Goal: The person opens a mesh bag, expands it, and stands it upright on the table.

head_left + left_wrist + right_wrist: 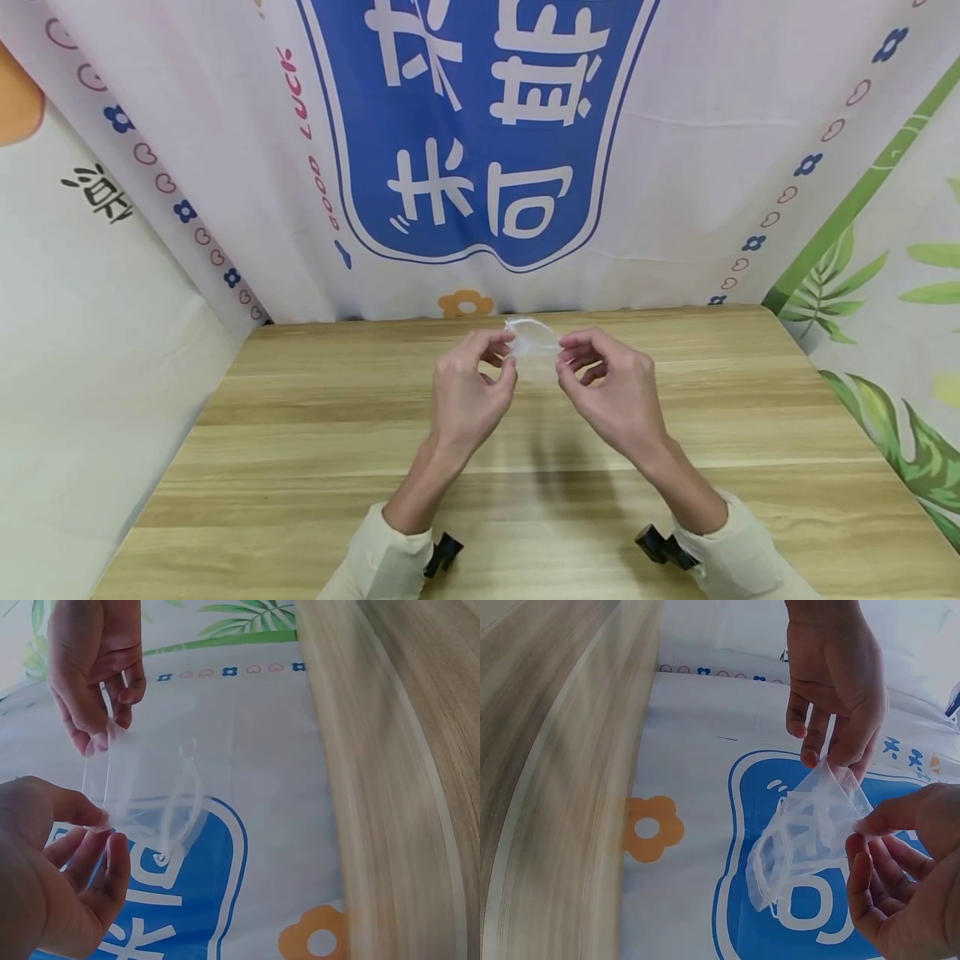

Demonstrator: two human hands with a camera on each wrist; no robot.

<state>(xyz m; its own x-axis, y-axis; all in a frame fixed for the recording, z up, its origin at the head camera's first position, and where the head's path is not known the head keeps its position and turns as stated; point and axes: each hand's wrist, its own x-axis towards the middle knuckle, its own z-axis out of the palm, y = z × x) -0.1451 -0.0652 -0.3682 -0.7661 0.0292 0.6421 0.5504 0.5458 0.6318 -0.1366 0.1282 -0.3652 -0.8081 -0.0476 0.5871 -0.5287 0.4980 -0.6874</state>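
Note:
A sheer white drawstring pouch is held up over the far part of the table, stretched between two hands. My left hand pinches one side of its edge between thumb and fingers. On the opposite side, my right hand pinches the edge in the same way. The right wrist view shows the see-through mesh of the pouch pulled taut at the top, with a looped white cord hanging at its far end. In the left wrist view that cord dangles beyond the fingers.
The wood-grain table reaches back to a white printed curtain with a blue panel. Patterned cloth also hangs at the left and right sides. A small black device sits at the left wrist, another at the right.

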